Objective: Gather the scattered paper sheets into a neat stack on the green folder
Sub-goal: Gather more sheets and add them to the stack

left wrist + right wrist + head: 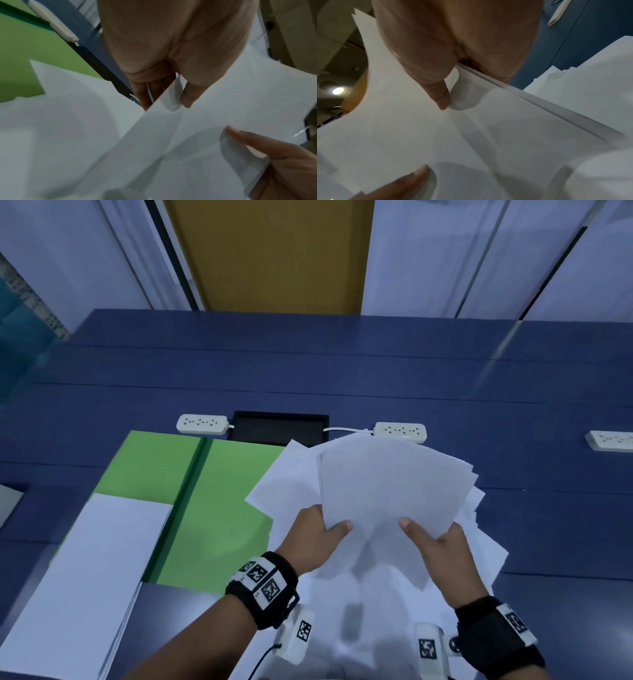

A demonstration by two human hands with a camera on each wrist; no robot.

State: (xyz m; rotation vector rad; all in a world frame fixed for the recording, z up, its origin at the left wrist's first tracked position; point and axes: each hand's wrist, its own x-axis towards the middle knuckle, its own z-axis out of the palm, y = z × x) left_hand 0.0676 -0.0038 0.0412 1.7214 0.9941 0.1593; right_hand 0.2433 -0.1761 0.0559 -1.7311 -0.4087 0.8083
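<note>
A fanned bundle of white paper sheets [394,491] is held above the blue bench [308,364] by both hands. The left hand [317,537] is clamped on the bundle's near left edge, with its thumb [340,527] laid on top and its fingers hidden beneath. The right hand [442,546] is clamped on the near right edge in the same manner, thumb [409,525] on top. In the left wrist view the sheets [223,108] are seen pinched between the left thumb [188,94] and the fingers under them, and the right thumb [248,138] is pressed on the same top sheet. In the right wrist view the edges of several sheets [539,102] are shown, not aligned.

Beneath and to the right of both grips, more loose sheets [479,546] are spread over the bench. To the left of the left grip the green folder [219,501] lies open and flat, its right part overlapped by a loose sheet [284,484]. Further left, a squared stack of paper [89,577] rests on the folder's left half.

Beyond the grips, 3 white power strips [202,424] are laid on the bench, with a black recessed tray [279,428] between 2 of them.
</note>
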